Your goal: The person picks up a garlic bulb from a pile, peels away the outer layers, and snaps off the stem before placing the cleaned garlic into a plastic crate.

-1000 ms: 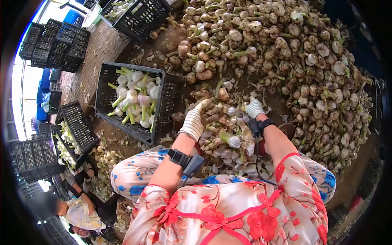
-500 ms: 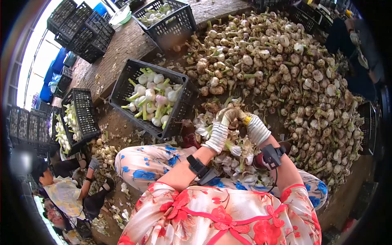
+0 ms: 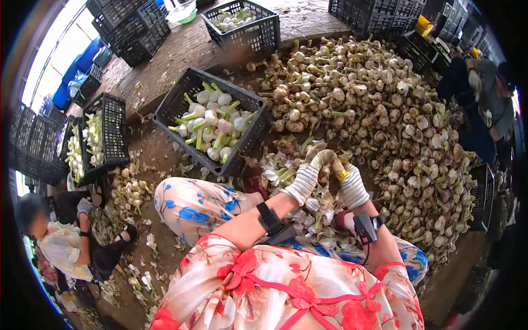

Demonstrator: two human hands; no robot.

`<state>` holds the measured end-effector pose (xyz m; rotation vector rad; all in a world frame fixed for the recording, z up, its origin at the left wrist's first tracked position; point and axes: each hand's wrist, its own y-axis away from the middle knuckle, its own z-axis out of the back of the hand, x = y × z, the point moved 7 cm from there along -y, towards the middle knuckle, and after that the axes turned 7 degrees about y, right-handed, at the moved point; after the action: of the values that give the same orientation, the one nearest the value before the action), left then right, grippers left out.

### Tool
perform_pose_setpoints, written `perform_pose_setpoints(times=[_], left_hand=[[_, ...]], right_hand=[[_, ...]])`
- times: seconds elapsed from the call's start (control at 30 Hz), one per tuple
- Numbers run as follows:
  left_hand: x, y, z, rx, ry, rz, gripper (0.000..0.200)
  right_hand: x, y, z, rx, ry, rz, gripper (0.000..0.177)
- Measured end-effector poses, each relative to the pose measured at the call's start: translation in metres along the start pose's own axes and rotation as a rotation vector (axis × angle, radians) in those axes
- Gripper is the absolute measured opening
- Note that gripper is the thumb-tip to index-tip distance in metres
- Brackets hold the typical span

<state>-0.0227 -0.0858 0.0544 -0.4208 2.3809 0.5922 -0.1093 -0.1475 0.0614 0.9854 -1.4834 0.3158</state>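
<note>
Both my hands wear white striped knit gloves with soiled tan fingers and meet above my lap. My left hand (image 3: 309,175) is closed around a brownish garlic bulb (image 3: 324,175), mostly hidden by the fingers. Closed at the bulb's other side is my right hand (image 3: 350,180), with a yellow patch at its thumb. Below them, loose garlic skins (image 3: 313,212) and peelings lie between my legs. A black crate (image 3: 168,118) of cleaned white garlic with trimmed green stems stands ahead to the left. The large heap of unpeeled garlic (image 3: 379,104) spreads ahead and to the right.
Another crate of white garlic (image 3: 258,36) stands farther back. Filled crates (image 3: 113,135) and stacked black crates (image 3: 129,33) are at left. One person (image 3: 66,247) sits at lower left, another (image 3: 492,93) at far right. More crates (image 3: 374,14) line the back.
The view has shifted, bringing more of the back crates and the person at right into sight. My hands stay together at the bulb, with the fingers slightly repositioned.
</note>
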Motion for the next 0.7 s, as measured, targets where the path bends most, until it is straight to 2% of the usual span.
perform_pose_setpoints(times=[0.07,0.13,0.2,0.27,0.33,0.37,0.4,0.47,0.5,0.53,0.6,0.63,0.67,0.7], left_hand=[[0.010,-0.004,0.008,-0.042,0.062,0.049,0.029],[0.018,-0.010,0.016,-0.079,0.120,0.104,0.029],[0.022,-0.012,0.011,-0.045,0.327,0.234,0.029],[0.014,-0.007,0.004,-0.069,0.335,0.238,0.032],[0.007,0.004,-0.008,-0.027,0.361,0.342,0.036],[0.013,-0.002,0.002,0.099,0.192,0.294,0.040],[-0.007,-0.002,0.002,0.140,-0.197,0.002,0.041],[-0.017,0.009,-0.010,0.170,-0.312,-0.347,0.038],[-0.013,-0.011,0.007,0.109,-0.442,-0.487,0.032],[-0.014,0.001,-0.004,0.091,0.150,0.014,0.027],[-0.021,0.014,-0.016,0.077,0.058,0.269,0.033],[-0.006,0.009,-0.012,0.103,0.190,0.457,0.047],[0.001,0.003,-0.014,0.124,0.312,0.497,0.055],[-0.002,0.005,-0.017,0.224,0.198,0.532,0.060]], right_hand=[[0.001,0.003,0.002,-0.006,0.152,0.010,0.030],[0.004,0.010,-0.005,-0.011,0.138,-0.018,0.025],[0.008,0.011,-0.005,-0.027,0.178,0.095,0.024],[0.007,0.012,-0.006,-0.023,0.137,0.080,0.023],[0.005,0.014,-0.003,-0.030,0.050,0.058,0.022],[-0.003,0.010,0.002,-0.017,-0.031,0.032,0.022],[-0.005,0.006,0.005,-0.029,-0.038,0.036,0.022],[-0.001,0.004,0.011,-0.115,0.030,0.127,0.022],[0.006,0.005,0.006,-0.107,0.052,0.224,0.021],[0.009,0.005,0.005,-0.130,0.108,0.277,0.020],[0.028,0.009,-0.004,-0.138,0.115,0.378,0.019],[0.021,0.002,-0.002,-0.082,-0.007,0.320,0.020],[0.018,0.000,0.002,-0.095,-0.013,0.325,0.020],[0.006,-0.008,0.001,-0.017,-0.303,0.160,0.020]])
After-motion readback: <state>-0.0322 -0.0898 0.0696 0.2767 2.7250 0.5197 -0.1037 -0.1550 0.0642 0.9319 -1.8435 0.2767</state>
